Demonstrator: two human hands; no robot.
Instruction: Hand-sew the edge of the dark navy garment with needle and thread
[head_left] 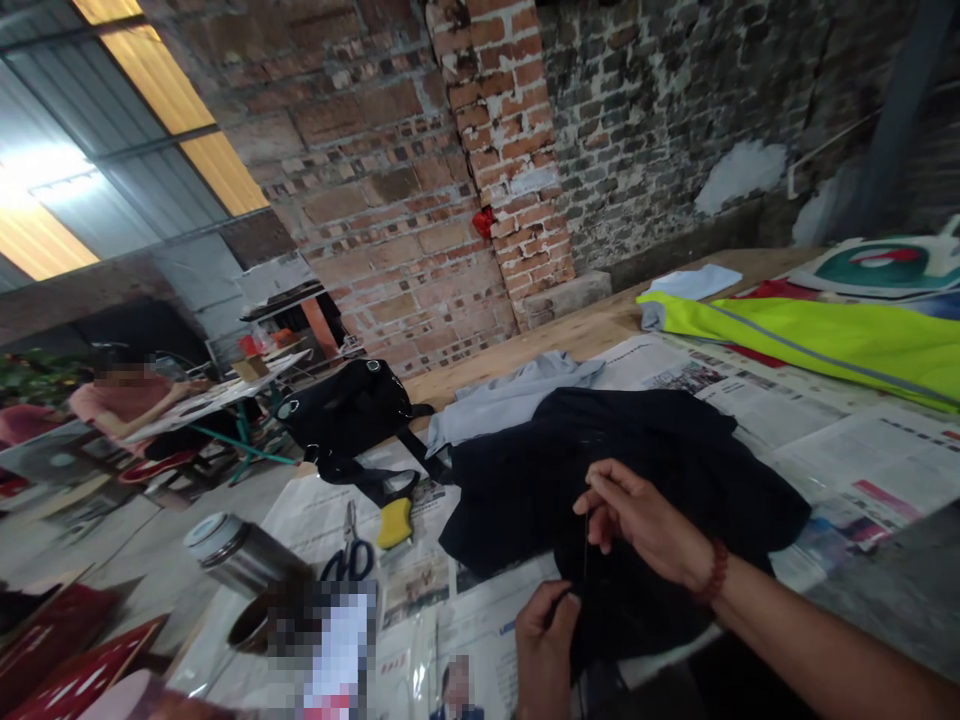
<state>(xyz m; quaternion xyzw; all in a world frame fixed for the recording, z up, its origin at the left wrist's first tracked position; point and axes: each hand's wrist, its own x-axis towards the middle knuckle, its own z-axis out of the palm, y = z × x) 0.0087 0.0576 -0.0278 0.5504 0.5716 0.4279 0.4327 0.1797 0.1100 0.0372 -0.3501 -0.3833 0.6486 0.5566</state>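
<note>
A dark navy or black garment [517, 480] lies spread over newspaper in front of me, its near part hanging toward my lap. My left hand [547, 640] is closed on a fold of this dark cloth, thumb and forefinger pinched at its edge. Above and to the right, my right hand [637, 515], with a reddish bead bracelet at the wrist, is raised with thumb and forefinger pinched together. A thin dark strand, apparently thread, runs down from it toward the left hand. Whether a needle is in the pinch is too small to tell.
Left on the newspaper [840, 460] are scissors [351, 555], a yellow object [395, 522], a steel flask [247, 550] and a black bag [341, 410]. Grey cloth [510, 395], a neon-yellow garment [817, 340] and an iron [877, 265] lie beyond. A person [127, 400] sits far left.
</note>
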